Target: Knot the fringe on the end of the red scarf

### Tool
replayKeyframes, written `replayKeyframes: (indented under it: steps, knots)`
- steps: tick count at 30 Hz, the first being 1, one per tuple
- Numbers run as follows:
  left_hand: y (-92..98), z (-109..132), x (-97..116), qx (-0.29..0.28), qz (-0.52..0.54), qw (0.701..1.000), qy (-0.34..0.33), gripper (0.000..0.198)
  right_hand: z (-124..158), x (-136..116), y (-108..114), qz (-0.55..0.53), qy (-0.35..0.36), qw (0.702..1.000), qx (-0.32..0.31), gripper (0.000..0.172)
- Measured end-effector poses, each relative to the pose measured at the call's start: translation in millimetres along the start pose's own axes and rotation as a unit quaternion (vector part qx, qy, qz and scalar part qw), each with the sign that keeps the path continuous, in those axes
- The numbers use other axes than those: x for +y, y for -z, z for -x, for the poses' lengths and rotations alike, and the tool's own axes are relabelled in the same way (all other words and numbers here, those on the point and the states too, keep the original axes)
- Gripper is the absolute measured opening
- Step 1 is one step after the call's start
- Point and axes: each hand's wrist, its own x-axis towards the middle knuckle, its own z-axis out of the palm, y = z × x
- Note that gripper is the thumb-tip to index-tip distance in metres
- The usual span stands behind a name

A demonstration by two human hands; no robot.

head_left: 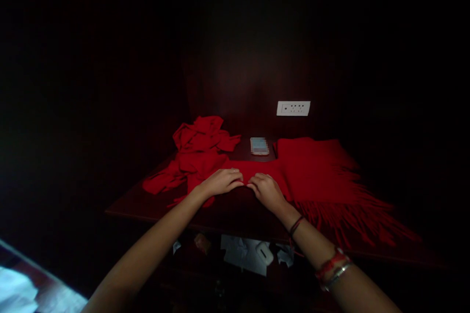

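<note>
Both hands come in close together, left hand (224,181) and right hand (266,190), fingers curled down and nearly closed, each pinching the near edge of the red cloth (257,168). Just a small gap between the fingertips! How thick a fold they've got, I can't tell from above. That cloth lies across the middle of the dark tabletop (235,217), with a crumpled red heap (201,137) to my left and a flatter red piece (316,171) to my right, its long fringe (343,217) spilling towards the front edge. One length or several? Can't tell; the red runs together. Look at those folds: soft, limp, light for its spread, I'd judge, and more woolly than slippery. Nothing there should break, though the strands could tangle, so the plain edge is my grip, hands set wider apart if the middle sags. Beyond it sits a small flat phone-like thing (259,146), with a white socket panel (293,108) on the wall behind.
</note>
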Motion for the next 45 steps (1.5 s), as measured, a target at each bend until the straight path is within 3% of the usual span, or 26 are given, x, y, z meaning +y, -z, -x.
replayKeyframes:
  steps: [12, 24, 31, 36, 45]
  knots:
    - [-0.7, 3.0, 0.2, -0.029, -0.045, 0.998, -0.040, 0.020, 7.7, 2.7, 9.5, 0.059, 0.000, 0.996, -0.065, 0.018]
    - [-7.9, -1.0, -5.4, -0.019, -0.038, 0.999, -0.016, 0.026, 14.5, 13.9, 15.0, 0.114, -0.063, 0.990, -0.053, 0.022]
    - [-8.0, -0.6, -2.3, -0.010, -0.044, 0.999, -0.004, 0.025, 14.4, 8.2, 14.4, 0.082, -0.029, 0.996, -0.019, 0.015]
    - [-6.6, -1.6, -0.4, -0.011, -0.046, 0.999, -0.008, 0.025, 14.9, 10.3, 15.2, 0.074, -0.063, 0.995, -0.023, 0.016]
    - [-10.2, -3.4, -3.3, -0.017, -0.042, 0.999, -0.015, 0.024, 18.2, 15.5, 25.3, 0.115, -0.063, 0.990, -0.056, 0.023]
